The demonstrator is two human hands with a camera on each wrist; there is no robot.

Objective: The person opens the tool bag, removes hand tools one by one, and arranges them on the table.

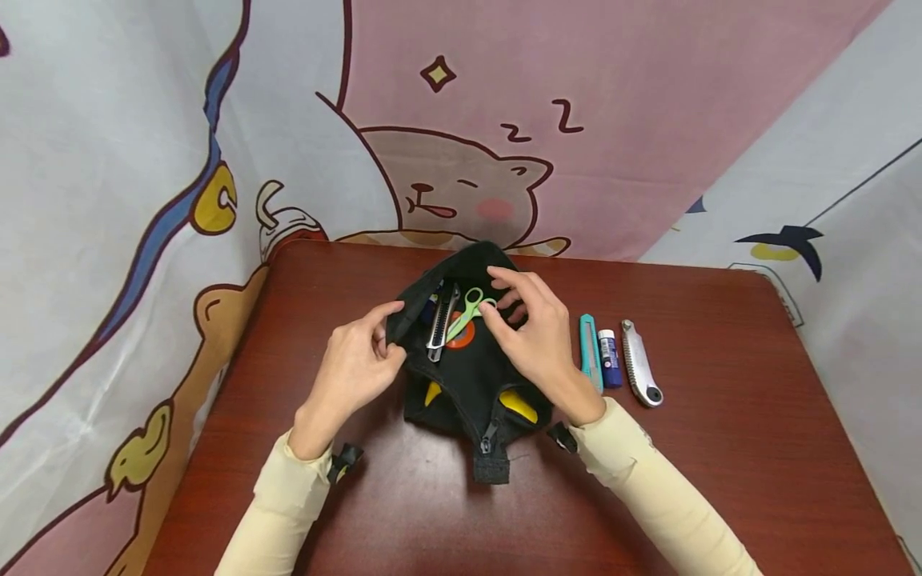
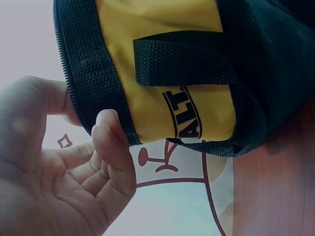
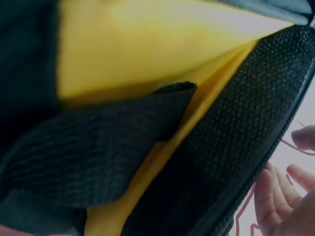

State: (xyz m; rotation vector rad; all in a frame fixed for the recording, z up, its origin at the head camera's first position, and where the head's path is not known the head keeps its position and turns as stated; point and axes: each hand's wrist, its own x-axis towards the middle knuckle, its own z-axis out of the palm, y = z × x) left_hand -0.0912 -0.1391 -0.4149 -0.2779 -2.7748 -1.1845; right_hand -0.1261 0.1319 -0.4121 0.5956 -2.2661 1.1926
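A black and yellow zippered tool bag (image 1: 468, 400) stands unzipped on the table. My left hand (image 1: 358, 352) pinches its left rim; the left wrist view shows the fingers (image 2: 112, 135) at the zipper edge (image 2: 74, 93). Inside the bag lie a black and silver utility knife (image 1: 442, 324), green scissors (image 1: 468, 316) and a round orange-red item (image 1: 464, 336), partly covered. My right hand (image 1: 536, 328) hovers over the opening, thumb close to a scissors handle, fingers spread and bent. Whether the thumb touches the handle cannot be told.
Right of the bag, on the brown table (image 1: 720, 480), lie a teal utility knife (image 1: 590, 352), a blue and white glue stick (image 1: 610, 360) and a silver utility knife (image 1: 639, 364). A cartoon-printed cloth (image 1: 612, 184) hangs behind the table.
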